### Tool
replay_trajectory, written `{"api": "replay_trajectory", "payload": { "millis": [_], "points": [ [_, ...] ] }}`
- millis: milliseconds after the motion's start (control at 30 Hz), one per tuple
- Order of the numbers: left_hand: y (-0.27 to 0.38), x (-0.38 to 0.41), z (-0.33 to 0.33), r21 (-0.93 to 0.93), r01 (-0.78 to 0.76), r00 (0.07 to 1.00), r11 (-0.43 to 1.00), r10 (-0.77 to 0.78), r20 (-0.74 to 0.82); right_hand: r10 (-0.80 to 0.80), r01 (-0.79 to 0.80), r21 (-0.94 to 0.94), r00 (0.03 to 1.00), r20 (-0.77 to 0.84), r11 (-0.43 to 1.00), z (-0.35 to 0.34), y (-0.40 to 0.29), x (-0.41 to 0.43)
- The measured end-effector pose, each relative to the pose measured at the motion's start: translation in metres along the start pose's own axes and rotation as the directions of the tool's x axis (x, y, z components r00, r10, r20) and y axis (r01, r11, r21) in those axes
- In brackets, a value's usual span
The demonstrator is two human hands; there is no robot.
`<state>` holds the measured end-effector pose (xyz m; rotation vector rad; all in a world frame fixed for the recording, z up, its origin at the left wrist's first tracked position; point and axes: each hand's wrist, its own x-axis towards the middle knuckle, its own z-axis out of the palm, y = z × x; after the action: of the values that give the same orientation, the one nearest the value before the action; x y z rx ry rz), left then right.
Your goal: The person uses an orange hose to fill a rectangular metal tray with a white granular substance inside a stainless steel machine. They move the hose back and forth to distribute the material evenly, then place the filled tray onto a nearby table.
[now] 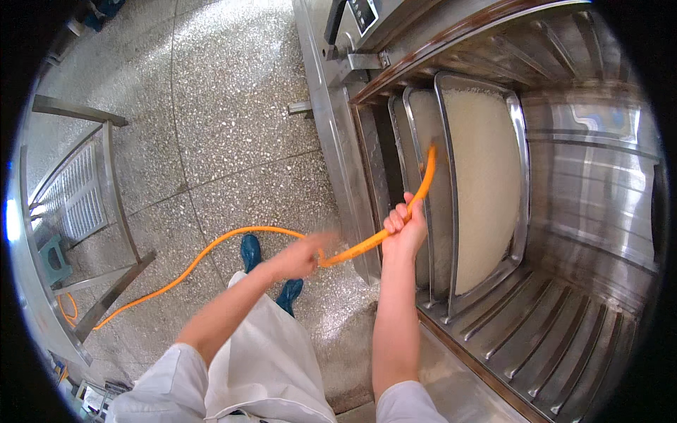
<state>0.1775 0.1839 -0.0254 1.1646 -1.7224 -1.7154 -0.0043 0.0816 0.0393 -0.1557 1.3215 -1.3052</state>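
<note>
My right hand (405, 228) is wrapped around an orange hose (365, 246), whose end points up and away over the trays. My left hand (302, 258) is blurred, beside a bend in the hose; whether it grips the hose cannot be told. Right of my hands stands a stainless steel cabinet (338, 158) with ribbed inner walls, like a steamer. Inside, a metal tray (518, 119) holds a flat, pale, grainy layer (481, 185) resembling rice. Two more metal trays (407, 98) lie beneath it, partly covered. The hose end hangs over the exposed edge of those lower trays.
The hose trails left across the speckled floor (238, 132) and under a steel-framed table (113, 185). A green plastic stool (54, 259) and a white slatted rack (79, 195) are by that frame. My blue boots (251, 253) stand below. A control panel (363, 15) sits atop the cabinet front.
</note>
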Motion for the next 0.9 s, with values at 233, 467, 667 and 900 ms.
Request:
{"api": "replay_trajectory", "payload": {
  "millis": [233,467,667,900],
  "points": [
    [0.042,0.159,-0.085,0.687,-0.027,0.808,0.726,0.421,-0.413,-0.033,0.03,-0.038,0.995,-0.091,0.999,-0.039,0.005,-0.044],
    [0.051,0.232,-0.119,0.71,0.401,0.889,0.578,-0.059,-0.454,-0.011,0.009,-0.012,0.984,-0.178,1.0,-0.052,0.01,-0.066],
    [-0.062,0.121,-0.106,0.517,0.633,0.749,0.577,-0.285,-0.598,-0.036,0.038,0.006,0.985,-0.171,0.999,-0.052,-0.005,-0.054],
    [-0.144,-0.09,-0.039,0.381,0.729,0.614,0.568,-0.298,-0.731,0.002,0.0,0.031,0.998,-0.055,1.0,-0.032,-0.023,-0.006]
  ]
}}
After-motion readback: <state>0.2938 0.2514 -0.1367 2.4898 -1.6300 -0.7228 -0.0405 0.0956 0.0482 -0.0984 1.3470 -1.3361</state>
